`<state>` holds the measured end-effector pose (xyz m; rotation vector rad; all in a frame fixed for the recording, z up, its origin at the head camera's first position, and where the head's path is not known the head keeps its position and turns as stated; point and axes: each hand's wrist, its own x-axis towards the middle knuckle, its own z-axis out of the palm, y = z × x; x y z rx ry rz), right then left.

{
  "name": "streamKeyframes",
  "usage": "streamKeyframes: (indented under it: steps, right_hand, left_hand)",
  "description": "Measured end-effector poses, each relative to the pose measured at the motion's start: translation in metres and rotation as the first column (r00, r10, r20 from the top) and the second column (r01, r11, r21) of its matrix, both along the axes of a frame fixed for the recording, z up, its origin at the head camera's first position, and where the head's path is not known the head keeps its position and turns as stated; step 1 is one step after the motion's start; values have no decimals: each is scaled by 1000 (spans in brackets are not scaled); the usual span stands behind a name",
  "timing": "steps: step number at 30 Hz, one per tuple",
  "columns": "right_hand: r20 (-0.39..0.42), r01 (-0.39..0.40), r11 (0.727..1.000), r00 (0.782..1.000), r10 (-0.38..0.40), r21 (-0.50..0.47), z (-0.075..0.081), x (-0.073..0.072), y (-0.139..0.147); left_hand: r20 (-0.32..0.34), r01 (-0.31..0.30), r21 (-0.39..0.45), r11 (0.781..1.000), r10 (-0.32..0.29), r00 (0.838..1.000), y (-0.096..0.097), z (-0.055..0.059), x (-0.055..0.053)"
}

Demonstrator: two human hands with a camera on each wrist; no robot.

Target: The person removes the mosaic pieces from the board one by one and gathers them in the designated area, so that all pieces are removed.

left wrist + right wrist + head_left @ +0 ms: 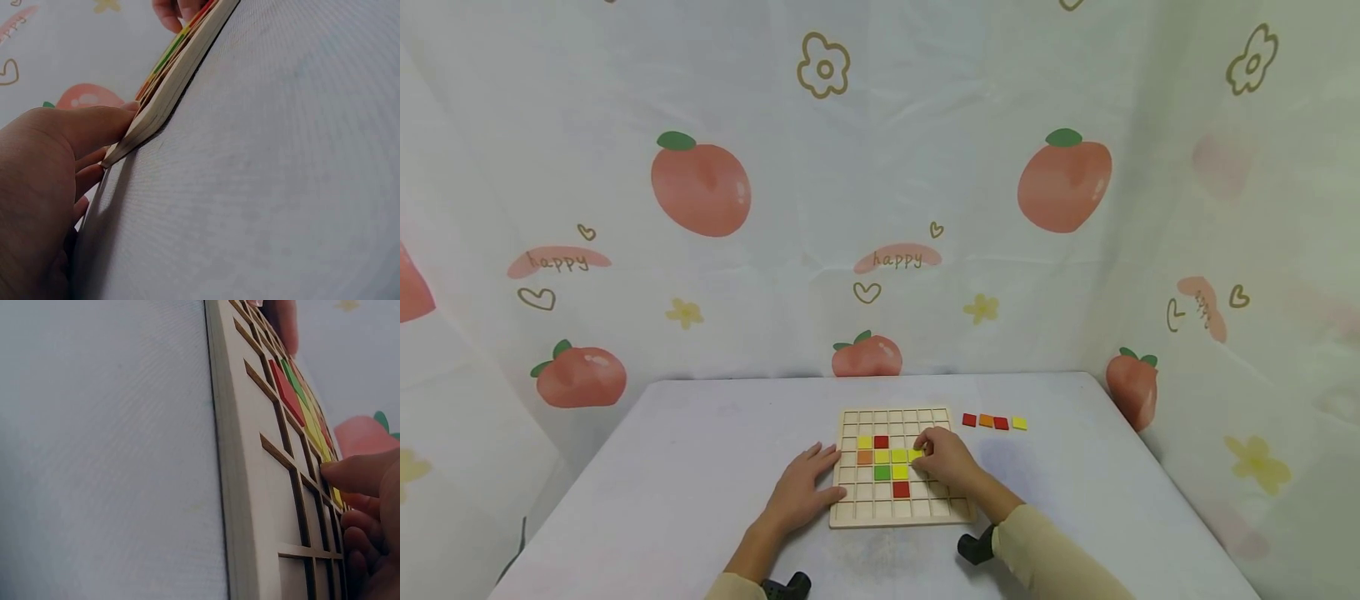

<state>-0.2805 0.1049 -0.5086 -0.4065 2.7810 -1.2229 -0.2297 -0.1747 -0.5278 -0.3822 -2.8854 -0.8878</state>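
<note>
A light wooden grid board point(859, 508) lies on the table, with yellow, red, orange and green square tiles in some of its cells. My right hand point(949, 458) is over the board's right half, thumb and fingers pinching a yellow tile point(914, 456) at the right end of a yellow row. In the right wrist view, the thumb and fingers close around that yellow tile point(338, 497) just above the grid. My left hand point(803, 488) rests along the board's left edge, fingers extended. Its thumb touches the rim, as the left wrist view shows.
Right of the board's far corner, a red tile point(969, 420), an orange tile point(986, 421), another red tile point(1001, 423) and a yellow tile point(1018, 423) lie in a row. The white table point(700, 467) meets a fruit-printed curtain point(760, 292) behind it.
</note>
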Motion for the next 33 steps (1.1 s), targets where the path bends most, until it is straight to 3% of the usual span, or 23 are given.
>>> streamKeyframes:
  steps: [17,24,33]
  right_hand:
    - [-17,7,991,1000,-10,-136,-3,3,3]
    - [-58,-18,991,998,11,-131,-7,7,1]
    - [-81,24,991,996,-34,-130,-9,7,0]
  left_hand:
    - [-8,3,2,1000,-3,1000,0,1,1]
    - [-7,-4,-1,1000,4,1000,0,0,1]
    - [-7,1,3,1000,-1,1000,0,-1,0]
